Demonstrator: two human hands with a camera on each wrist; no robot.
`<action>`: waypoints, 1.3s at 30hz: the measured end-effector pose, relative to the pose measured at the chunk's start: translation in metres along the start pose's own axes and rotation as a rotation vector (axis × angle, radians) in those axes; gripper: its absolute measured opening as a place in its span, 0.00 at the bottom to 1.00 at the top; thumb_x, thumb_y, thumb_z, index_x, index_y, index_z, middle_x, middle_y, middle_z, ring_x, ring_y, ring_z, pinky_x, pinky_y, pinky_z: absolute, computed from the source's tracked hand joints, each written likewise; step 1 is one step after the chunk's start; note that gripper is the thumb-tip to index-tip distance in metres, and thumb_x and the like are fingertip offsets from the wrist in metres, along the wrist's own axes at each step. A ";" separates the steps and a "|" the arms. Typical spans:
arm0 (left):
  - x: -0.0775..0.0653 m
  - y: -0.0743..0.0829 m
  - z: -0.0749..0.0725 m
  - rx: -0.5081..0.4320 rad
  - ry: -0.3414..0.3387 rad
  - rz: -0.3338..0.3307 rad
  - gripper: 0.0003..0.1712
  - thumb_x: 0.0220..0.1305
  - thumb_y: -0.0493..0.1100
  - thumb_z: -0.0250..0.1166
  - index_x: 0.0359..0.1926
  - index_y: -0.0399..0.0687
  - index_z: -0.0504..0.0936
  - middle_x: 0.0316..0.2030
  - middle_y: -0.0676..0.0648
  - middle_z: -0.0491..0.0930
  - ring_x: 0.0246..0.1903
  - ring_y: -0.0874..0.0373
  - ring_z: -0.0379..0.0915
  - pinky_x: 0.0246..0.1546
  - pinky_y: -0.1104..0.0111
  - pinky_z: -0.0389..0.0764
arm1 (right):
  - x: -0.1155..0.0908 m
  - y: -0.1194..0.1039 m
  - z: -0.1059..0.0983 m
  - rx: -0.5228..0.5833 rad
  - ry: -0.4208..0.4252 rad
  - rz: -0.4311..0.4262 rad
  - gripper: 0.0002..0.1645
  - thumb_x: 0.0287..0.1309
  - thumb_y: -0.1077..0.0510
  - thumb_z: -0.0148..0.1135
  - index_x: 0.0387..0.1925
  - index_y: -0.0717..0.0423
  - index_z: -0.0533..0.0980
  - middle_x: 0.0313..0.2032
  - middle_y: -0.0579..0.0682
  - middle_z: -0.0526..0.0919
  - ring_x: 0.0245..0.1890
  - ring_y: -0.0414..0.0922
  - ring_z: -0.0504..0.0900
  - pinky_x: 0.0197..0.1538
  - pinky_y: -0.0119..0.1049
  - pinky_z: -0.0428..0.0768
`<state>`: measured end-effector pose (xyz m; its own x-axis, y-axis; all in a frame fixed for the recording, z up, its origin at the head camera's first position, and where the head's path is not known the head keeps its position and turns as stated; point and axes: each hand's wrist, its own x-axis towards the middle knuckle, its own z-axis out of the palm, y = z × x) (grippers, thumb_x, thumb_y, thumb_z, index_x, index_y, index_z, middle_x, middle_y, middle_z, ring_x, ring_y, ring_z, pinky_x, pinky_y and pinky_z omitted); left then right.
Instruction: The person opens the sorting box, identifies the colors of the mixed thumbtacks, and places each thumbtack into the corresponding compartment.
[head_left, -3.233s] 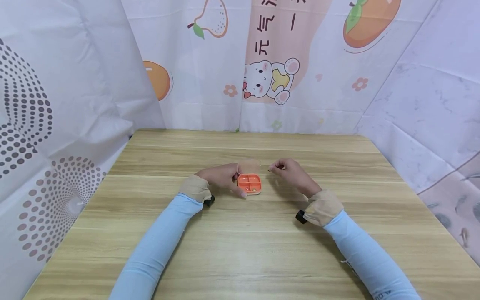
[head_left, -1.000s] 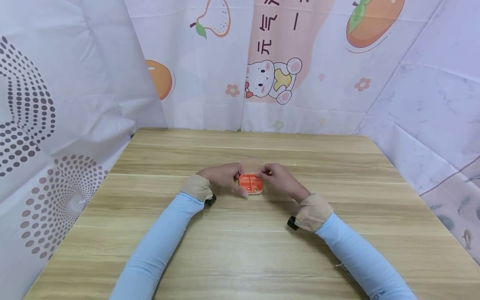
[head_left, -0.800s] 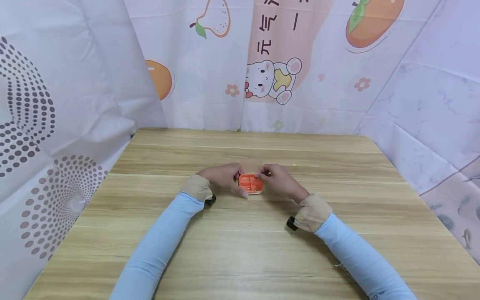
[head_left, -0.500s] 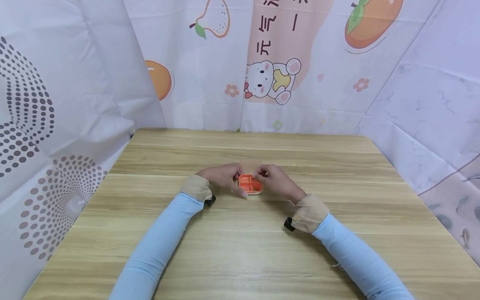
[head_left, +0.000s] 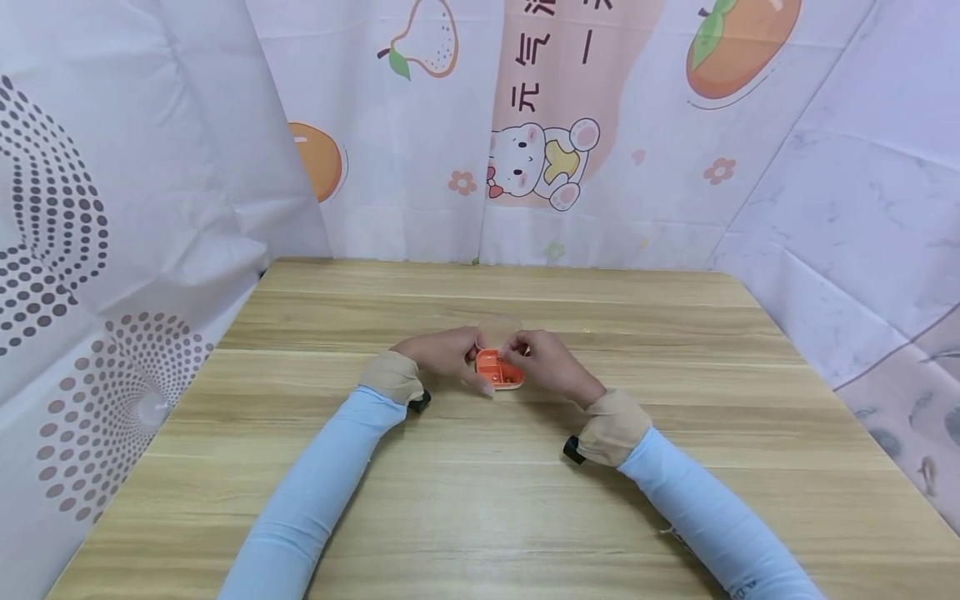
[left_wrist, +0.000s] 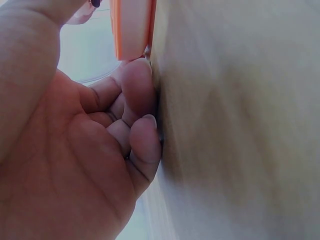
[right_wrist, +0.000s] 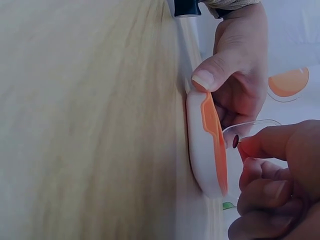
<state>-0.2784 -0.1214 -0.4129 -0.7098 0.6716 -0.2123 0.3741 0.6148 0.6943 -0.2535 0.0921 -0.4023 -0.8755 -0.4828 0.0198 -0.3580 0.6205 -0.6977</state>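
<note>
An orange-and-white box with four compartments (head_left: pixel 489 357) lies on the table, its clear lid (head_left: pixel 497 331) raised at the back. My left hand (head_left: pixel 448 353) holds the box at its left side, thumb at the front edge and other fingers behind, as the right wrist view also shows. My right hand (head_left: pixel 547 362) is over the box's right half and hides part of it. Its thumb and index finger pinch a small dark red oval piece (right_wrist: pixel 236 141). Small bits (head_left: pixel 495 378) lie in the front compartments.
A tiny pale yellow bit (head_left: pixel 586 330) lies on the wooden table (head_left: pixel 480 500) behind and right of the right hand. Printed curtains (head_left: pixel 405 192) hang behind the table and along both sides.
My right hand has come leftward from beside the box to over it, then drifted a little further left. The left hand has stayed at the box.
</note>
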 end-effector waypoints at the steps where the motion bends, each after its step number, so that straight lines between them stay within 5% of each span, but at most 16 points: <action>1: 0.000 0.000 0.000 0.001 0.002 0.002 0.38 0.37 0.62 0.76 0.42 0.45 0.69 0.30 0.50 0.76 0.29 0.62 0.65 0.28 0.71 0.67 | 0.000 0.000 0.000 -0.006 0.004 -0.006 0.07 0.62 0.53 0.59 0.34 0.52 0.79 0.30 0.45 0.80 0.30 0.41 0.74 0.32 0.33 0.74; 16: -0.001 -0.001 0.000 0.003 0.007 0.011 0.37 0.38 0.61 0.76 0.41 0.46 0.68 0.30 0.49 0.73 0.29 0.62 0.63 0.28 0.72 0.65 | 0.005 -0.001 0.013 -0.134 0.061 -0.063 0.07 0.61 0.52 0.60 0.30 0.49 0.79 0.21 0.42 0.78 0.20 0.38 0.71 0.24 0.31 0.69; 28: -0.001 0.001 -0.001 0.000 0.005 0.006 0.38 0.38 0.61 0.76 0.43 0.45 0.68 0.31 0.50 0.74 0.30 0.62 0.64 0.29 0.71 0.65 | 0.007 -0.005 0.009 -0.208 0.064 -0.062 0.05 0.59 0.53 0.62 0.30 0.48 0.80 0.23 0.41 0.79 0.22 0.38 0.73 0.27 0.32 0.72; 32: -0.001 -0.001 -0.001 0.003 0.010 0.008 0.38 0.38 0.63 0.76 0.42 0.46 0.68 0.29 0.49 0.71 0.29 0.62 0.62 0.28 0.70 0.63 | 0.011 -0.005 0.004 -0.179 -0.025 -0.064 0.05 0.61 0.53 0.60 0.32 0.48 0.80 0.24 0.41 0.80 0.23 0.39 0.74 0.28 0.33 0.73; 39: -0.003 0.000 -0.001 -0.011 0.012 -0.012 0.38 0.37 0.62 0.77 0.42 0.46 0.68 0.34 0.48 0.73 0.33 0.59 0.64 0.32 0.69 0.68 | 0.019 -0.014 -0.025 -0.172 -0.332 -0.201 0.07 0.62 0.54 0.58 0.33 0.51 0.80 0.25 0.44 0.80 0.24 0.38 0.72 0.30 0.32 0.73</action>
<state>-0.2770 -0.1239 -0.4120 -0.7212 0.6594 -0.2123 0.3592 0.6180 0.6993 -0.2731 0.0894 -0.3742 -0.6410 -0.7599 -0.1083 -0.5842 0.5745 -0.5732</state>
